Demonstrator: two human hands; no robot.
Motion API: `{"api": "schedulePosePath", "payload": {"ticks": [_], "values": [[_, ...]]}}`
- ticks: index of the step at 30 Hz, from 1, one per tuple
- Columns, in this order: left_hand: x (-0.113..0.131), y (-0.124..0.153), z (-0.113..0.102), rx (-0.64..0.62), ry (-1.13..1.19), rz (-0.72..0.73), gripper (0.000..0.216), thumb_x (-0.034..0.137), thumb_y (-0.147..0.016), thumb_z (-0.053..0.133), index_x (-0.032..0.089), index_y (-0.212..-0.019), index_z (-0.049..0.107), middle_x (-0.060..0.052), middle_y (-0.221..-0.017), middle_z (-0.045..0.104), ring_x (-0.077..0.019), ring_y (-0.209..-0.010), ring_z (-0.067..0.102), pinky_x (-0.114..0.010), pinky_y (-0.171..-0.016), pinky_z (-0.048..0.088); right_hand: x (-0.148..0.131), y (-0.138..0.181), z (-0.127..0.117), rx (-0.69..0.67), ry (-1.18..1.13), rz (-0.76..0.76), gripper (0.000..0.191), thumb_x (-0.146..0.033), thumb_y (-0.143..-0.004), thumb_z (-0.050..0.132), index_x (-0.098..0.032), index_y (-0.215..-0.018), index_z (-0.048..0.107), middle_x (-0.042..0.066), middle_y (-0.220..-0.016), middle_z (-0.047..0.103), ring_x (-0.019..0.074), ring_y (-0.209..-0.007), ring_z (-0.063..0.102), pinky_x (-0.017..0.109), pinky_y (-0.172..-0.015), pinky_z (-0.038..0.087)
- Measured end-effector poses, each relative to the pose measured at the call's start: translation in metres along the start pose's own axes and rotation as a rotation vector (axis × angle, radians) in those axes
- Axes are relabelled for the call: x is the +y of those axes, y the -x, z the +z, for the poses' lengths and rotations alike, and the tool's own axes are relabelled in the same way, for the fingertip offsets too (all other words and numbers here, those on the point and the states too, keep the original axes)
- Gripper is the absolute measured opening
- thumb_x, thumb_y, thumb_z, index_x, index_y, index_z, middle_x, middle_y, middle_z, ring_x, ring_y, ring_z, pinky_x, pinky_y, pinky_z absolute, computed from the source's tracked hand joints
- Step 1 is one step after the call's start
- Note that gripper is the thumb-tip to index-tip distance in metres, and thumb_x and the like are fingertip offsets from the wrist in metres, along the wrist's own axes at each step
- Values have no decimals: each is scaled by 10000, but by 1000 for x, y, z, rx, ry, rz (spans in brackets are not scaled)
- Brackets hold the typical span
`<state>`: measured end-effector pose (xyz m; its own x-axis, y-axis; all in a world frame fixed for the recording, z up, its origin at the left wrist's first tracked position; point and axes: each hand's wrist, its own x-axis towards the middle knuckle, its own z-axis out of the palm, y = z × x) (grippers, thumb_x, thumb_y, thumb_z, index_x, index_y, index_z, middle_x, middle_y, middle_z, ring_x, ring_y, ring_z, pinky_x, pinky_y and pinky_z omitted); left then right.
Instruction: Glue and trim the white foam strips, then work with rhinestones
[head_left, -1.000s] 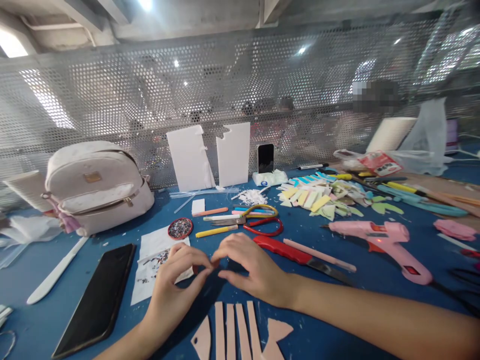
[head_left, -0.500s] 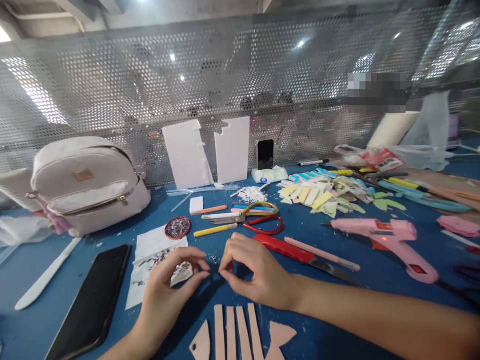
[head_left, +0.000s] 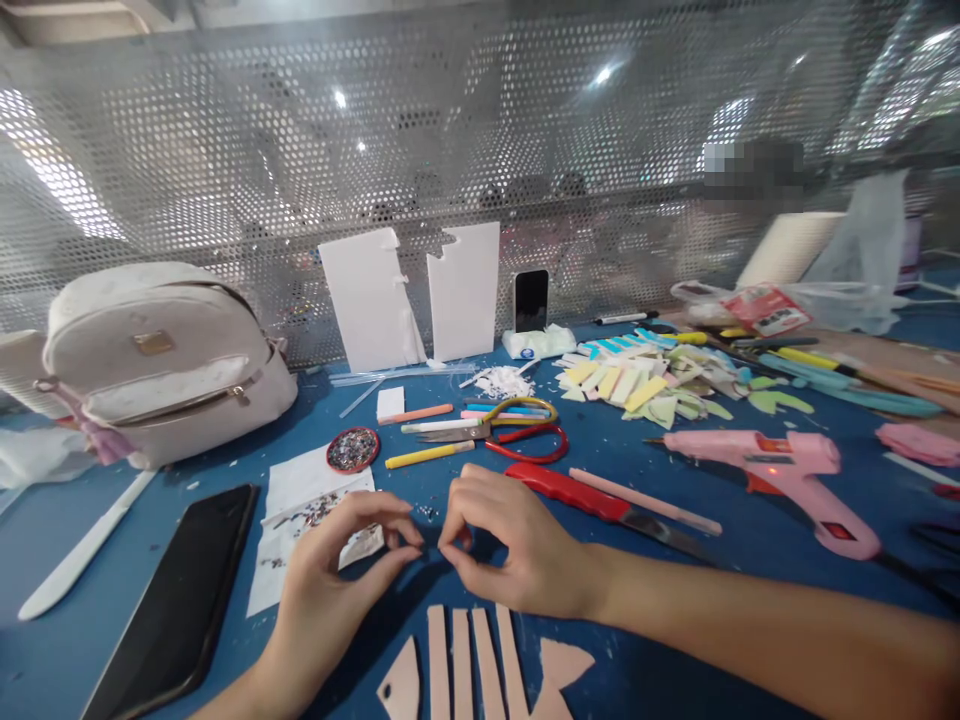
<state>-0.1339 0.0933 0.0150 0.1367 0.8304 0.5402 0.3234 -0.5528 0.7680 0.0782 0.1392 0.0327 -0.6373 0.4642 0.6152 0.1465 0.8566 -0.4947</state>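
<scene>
My left hand [head_left: 337, 590] and my right hand [head_left: 510, 545] hover close together over the blue table [head_left: 675, 600], fingertips a small gap apart. Each hand pinches thumb against fingers; what they pinch is too small to make out. A scatter of tiny sequins [head_left: 427, 512] lies on the table just beyond the fingertips. Left of my left hand lies a white paper sheet [head_left: 300, 520] with more sequins on it, and beyond it a round red lid [head_left: 352, 449] filled with sequins. Pink foam strips [head_left: 480, 665] lie in a fish-like layout right below my hands.
A black phone [head_left: 184, 590] lies at the left, a pale backpack [head_left: 161, 360] behind it. Scissors [head_left: 517, 432], a red-handled knife [head_left: 600, 507], a pink glue gun [head_left: 780, 470], coloured sticks and foam scraps [head_left: 645, 385] fill the middle and right. White boards [head_left: 416, 295] lean on a perforated metal screen.
My fingertips touched a second ago and have drawn a little apart. The view has tilted slightly; the objects on the table have not moved.
</scene>
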Motion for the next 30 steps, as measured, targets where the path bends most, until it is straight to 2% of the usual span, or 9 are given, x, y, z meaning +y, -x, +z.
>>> {"api": "schedulePosePath", "payload": {"ticks": [15, 23, 30], "values": [[-1, 1, 0, -29, -40, 39, 242, 146, -867, 700, 270, -1059, 619, 50, -865, 693, -108, -776, 656, -220, -747, 524, 1, 1, 2, 7, 18, -14, 120, -85, -836, 548, -184, -777, 515, -10, -710, 522, 145, -710, 458, 277, -652, 358], [3, 0, -1, -94, -156, 171, 225, 151, -902, 667, 254, -1089, 596, 47, -857, 689, -125, -767, 605, -286, -754, 450, 0, 0, 1, -22, 29, 1, 101, -97, -839, 546, -183, -787, 533, -6, -708, 532, 153, -722, 462, 275, -644, 355], [5, -2, 1, -104, -255, 204, 226, 170, -899, 678, 251, -1089, 587, 54, -854, 679, -132, -773, 593, -303, -770, 419, 3, 1, 3, -47, 61, -34, 92, -101, -844, 571, -173, -799, 536, -17, -727, 524, 137, -715, 463, 280, -668, 355]]}}
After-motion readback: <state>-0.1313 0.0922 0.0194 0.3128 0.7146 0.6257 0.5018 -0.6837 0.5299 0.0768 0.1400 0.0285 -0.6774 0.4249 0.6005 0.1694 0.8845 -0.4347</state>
